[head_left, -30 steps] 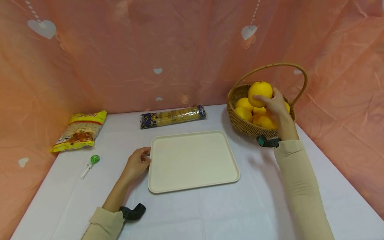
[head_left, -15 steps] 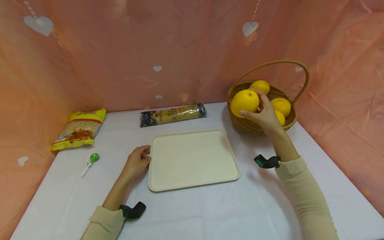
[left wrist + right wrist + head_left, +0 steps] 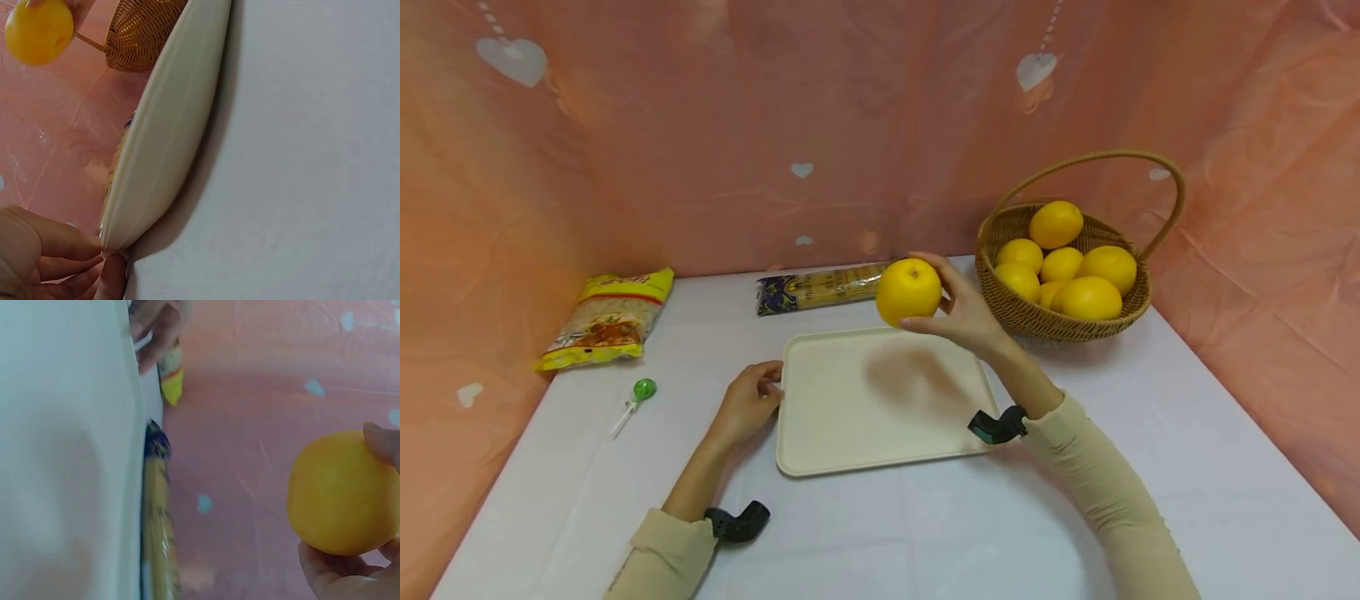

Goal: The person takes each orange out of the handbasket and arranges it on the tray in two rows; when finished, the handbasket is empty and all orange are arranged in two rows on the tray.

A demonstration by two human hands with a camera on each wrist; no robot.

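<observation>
In the head view my right hand (image 3: pixel 968 318) holds a round yellow orange (image 3: pixel 908 292) up above the far part of a cream rectangular tray (image 3: pixel 835 417), its shadow falling on the tray. Thumb and fingers lie on either side of the orange (image 3: pixel 340 494) in the right wrist view. At the tray's left edge is my left hand (image 3: pixel 747 404). The left wrist view shows its thumb and index finger pinching the tray's corner (image 3: pixel 115 240).
A wicker basket (image 3: pixel 1060 332) with a tall handle stands back right, holding several yellow fruits (image 3: pixel 1088 298). Behind the tray lies a pack of spaghetti (image 3: pixel 827 287). On the left are a yellow food bag (image 3: pixel 606 321) and a green lollipop (image 3: pixel 644 389). A pink curtain (image 3: pixel 715 150) backs the table.
My right hand has lifted the orange out of the basket and carried it left, over the tray. My left hand has stayed at the tray's edge.
</observation>
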